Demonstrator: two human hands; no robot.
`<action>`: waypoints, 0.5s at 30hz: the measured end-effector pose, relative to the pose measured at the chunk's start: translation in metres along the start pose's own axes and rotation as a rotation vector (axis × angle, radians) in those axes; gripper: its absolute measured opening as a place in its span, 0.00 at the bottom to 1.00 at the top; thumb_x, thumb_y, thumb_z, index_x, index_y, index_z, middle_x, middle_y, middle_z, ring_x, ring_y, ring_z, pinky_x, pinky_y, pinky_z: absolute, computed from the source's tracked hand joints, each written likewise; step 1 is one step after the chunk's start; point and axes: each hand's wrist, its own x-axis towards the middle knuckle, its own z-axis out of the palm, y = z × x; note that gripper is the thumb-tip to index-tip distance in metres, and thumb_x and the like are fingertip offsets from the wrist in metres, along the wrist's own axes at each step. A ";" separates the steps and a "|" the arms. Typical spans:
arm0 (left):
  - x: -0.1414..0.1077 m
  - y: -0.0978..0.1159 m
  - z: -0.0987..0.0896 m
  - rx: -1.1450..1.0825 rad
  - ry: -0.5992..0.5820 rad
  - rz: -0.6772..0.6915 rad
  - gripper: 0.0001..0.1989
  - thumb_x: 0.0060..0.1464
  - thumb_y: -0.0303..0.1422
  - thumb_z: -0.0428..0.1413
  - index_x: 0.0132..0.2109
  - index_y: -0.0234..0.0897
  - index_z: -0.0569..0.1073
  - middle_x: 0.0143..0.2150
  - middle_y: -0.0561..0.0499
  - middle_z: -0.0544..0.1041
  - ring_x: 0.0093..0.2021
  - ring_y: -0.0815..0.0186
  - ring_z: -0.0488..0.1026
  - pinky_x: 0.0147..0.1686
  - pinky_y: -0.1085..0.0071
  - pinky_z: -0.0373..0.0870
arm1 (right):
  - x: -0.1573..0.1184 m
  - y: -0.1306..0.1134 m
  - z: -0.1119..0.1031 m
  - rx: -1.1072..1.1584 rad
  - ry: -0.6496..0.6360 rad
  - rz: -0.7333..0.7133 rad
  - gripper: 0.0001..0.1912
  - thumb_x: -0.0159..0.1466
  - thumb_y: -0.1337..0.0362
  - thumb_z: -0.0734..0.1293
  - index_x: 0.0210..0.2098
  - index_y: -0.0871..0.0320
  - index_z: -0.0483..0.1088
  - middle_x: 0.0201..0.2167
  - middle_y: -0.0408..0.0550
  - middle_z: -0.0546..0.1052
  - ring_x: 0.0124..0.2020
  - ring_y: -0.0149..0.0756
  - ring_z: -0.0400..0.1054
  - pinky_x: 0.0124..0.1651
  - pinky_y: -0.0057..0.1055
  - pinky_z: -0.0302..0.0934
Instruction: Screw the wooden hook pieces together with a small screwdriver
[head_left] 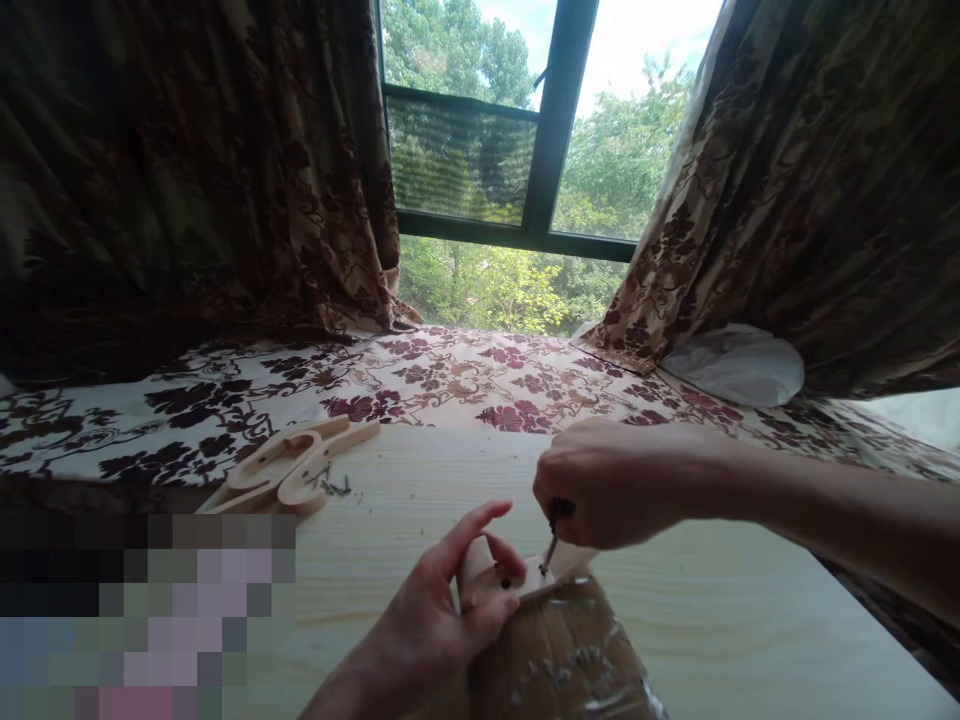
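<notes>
My left hand [442,600] is closed around the rounded end of a pale wooden piece [532,580], thumb in front and fingers behind. A dark hole shows in the piece beside my thumb. My right hand [600,485] is wrapped round the dark handle of a screwdriver [553,550], its thin shaft pointing down. The shaft's tip meets the wood at a small dark screw [543,570]. Under and in front of the piece lies a brown taped cardboard box [562,650], with several small screws scattered on its top. My right palm hides most of the handle.
Several curved wooden pieces [274,465] lie at the left of the pale wooden board [375,560], with dark screws [334,485] beside them. Behind is a flower-patterned cloth [465,380] before a window. A white plastic bag [739,365] rests at the right. The lower left is pixelated.
</notes>
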 end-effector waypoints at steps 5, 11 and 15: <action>-0.001 0.001 0.002 0.007 0.009 0.029 0.29 0.51 0.27 0.55 0.59 0.47 0.58 0.40 0.57 0.74 0.34 0.71 0.69 0.36 0.77 0.66 | -0.008 -0.018 0.003 -0.092 0.103 -0.090 0.05 0.57 0.72 0.64 0.27 0.59 0.72 0.23 0.45 0.74 0.21 0.31 0.60 0.22 0.31 0.44; -0.001 0.003 0.002 0.030 0.023 0.047 0.28 0.51 0.26 0.55 0.58 0.48 0.60 0.40 0.58 0.74 0.40 0.69 0.71 0.42 0.75 0.67 | -0.005 -0.026 0.005 -0.124 0.131 -0.219 0.06 0.54 0.74 0.66 0.22 0.59 0.70 0.19 0.43 0.70 0.20 0.30 0.57 0.22 0.31 0.45; -0.002 0.004 0.000 0.078 0.008 0.025 0.27 0.51 0.27 0.55 0.58 0.47 0.60 0.41 0.56 0.74 0.40 0.68 0.71 0.43 0.72 0.66 | 0.004 -0.013 -0.005 -0.075 -0.004 -0.091 0.05 0.55 0.70 0.66 0.25 0.61 0.74 0.17 0.44 0.71 0.17 0.27 0.53 0.20 0.29 0.43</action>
